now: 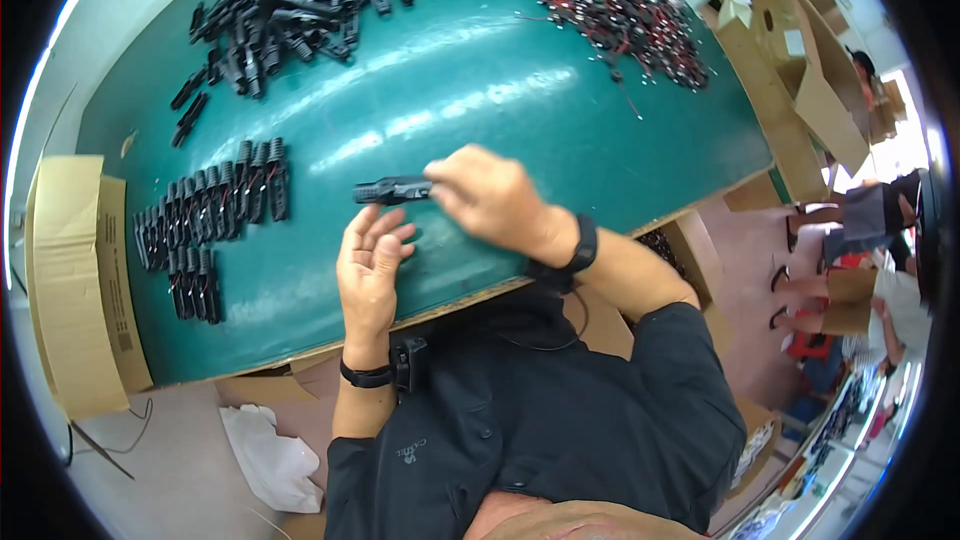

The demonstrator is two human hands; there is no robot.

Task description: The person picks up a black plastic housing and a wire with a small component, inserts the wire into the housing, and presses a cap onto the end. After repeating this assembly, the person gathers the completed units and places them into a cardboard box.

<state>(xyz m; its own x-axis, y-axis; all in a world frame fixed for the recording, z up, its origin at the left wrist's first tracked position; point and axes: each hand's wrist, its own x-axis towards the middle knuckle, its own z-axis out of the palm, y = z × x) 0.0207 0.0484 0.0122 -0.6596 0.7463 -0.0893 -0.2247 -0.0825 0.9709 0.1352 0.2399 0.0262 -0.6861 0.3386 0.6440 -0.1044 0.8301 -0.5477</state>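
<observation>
My right hand [490, 195] pinches one end of a black plastic housing [385, 190] with a ribbed far end, holding it level over the green table. That hand is slightly blurred. Just below the housing, my left hand [368, 270] has its palm up and its fingers loosely apart, with nothing in it. Its fingertips come close to the housing; whether they touch it I cannot tell. To the left, several similar black housings [215, 195] with thin red wires lie side by side in rows.
A big heap of black housings [300, 10] covers the table's far left. Small parts with red and black wires [620, 15] are piled far right. Cardboard boxes stand at the left edge [80, 280] and right [790, 60]. The green table [480, 90] ends just before my body.
</observation>
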